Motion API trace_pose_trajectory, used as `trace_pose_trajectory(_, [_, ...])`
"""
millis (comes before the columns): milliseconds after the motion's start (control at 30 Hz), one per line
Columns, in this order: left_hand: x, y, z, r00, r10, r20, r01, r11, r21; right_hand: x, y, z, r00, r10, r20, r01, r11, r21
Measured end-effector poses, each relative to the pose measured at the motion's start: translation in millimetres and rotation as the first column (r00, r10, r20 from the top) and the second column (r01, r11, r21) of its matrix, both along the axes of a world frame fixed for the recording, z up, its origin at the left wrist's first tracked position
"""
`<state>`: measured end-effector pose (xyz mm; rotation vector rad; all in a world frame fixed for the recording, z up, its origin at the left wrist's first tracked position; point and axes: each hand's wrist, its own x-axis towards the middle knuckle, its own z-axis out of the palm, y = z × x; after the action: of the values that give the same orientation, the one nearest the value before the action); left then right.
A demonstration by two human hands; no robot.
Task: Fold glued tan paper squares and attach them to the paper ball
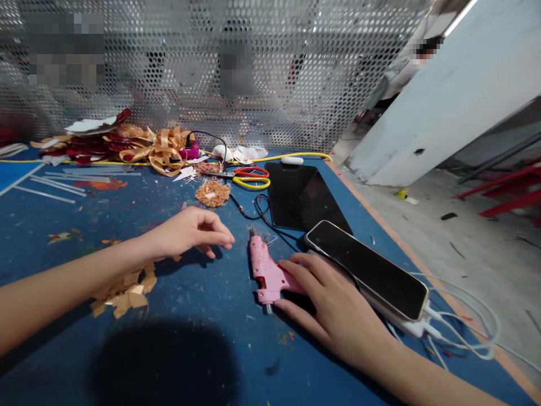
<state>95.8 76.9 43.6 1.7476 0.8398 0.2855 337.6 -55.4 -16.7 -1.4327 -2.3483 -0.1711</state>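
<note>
My right hand (333, 304) is closed around the handle of a pink glue gun (273, 270), with the thumb below it and the fingers above. The gun lies on the blue table, nozzle toward the back, and a clear glue stick end sticks out of its rear. To its left, my left hand (192, 231) hovers over the table with fingers curled and tips close together. Whatever they may pinch is too small to make out. Small tan pieces (127, 293) lie in a heap under my left forearm. A round tan rosette (212, 193) sits beyond that hand.
Scissors (251, 176) with red and yellow handles lie at the back beside a black tablet (302, 194). A phone (367, 268) with white cables rests at right. Glue sticks (53, 189) and heaped tan ribbon (163, 149) are at back left, before a perforated metal panel (270, 73).
</note>
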Motion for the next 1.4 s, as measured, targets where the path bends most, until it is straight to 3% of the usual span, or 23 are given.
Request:
trace_pose_trajectory(33, [-0.5, -2.5, -0.8, 0.995, 0.081, 0.064, -0.073, 0.99, -0.119, -0.1, 0.1, 0.1, 1.0, -0.001, -0.002, 0.001, 1.0, -0.003])
trace_pose_trajectory(100, [-3.3, -9.0, -4.9, 0.98, 0.163, 0.11, -0.135, 0.965, -0.226, -0.4, 0.2, 0.5, 1.0, -0.005, -0.006, 0.005, 1.0, -0.006])
trace_pose_trajectory(233, [-14.8, -21.5, -20.1, 0.994, 0.091, 0.059, -0.074, 0.969, -0.237, -0.6, 0.0, 1.6, 1.0, -0.012, -0.013, 0.011, 1.0, -0.02])
trace_pose_trajectory(367, [-24.5, -24.8, -35.5, 0.967, 0.206, 0.153, -0.15, 0.938, -0.313, -0.9, -0.2, 2.3, 1.0, -0.025, -0.012, 0.025, 0.999, -0.039])
trace_pose_trajectory(500, [-26.8, -21.2, -41.4, 0.946, 0.267, 0.184, -0.174, 0.896, -0.407, -1.6, -0.2, 1.9, 0.999, -0.033, -0.012, 0.032, 0.999, -0.041])
trace_pose_trajectory(1067, [-28.5, -23.4, -43.5, 0.887, 0.361, 0.288, -0.229, 0.886, -0.404, -2.3, -1.1, 3.3, 0.999, -0.026, 0.025, 0.027, 0.999, -0.037])
trace_pose_trajectory(1233, [-26.5, -24.0, -41.7, 0.878, 0.403, 0.259, -0.256, 0.853, -0.455, -2.0, -1.2, 2.1, 1.0, -0.024, 0.019, 0.024, 0.999, -0.03])
trace_pose_trajectory(1400, [-29.5, -25.5, -43.0, 0.889, 0.37, 0.27, -0.229, 0.87, -0.436, -2.0, -0.8, 1.1, 1.0, -0.017, 0.02, 0.017, 0.999, -0.027])
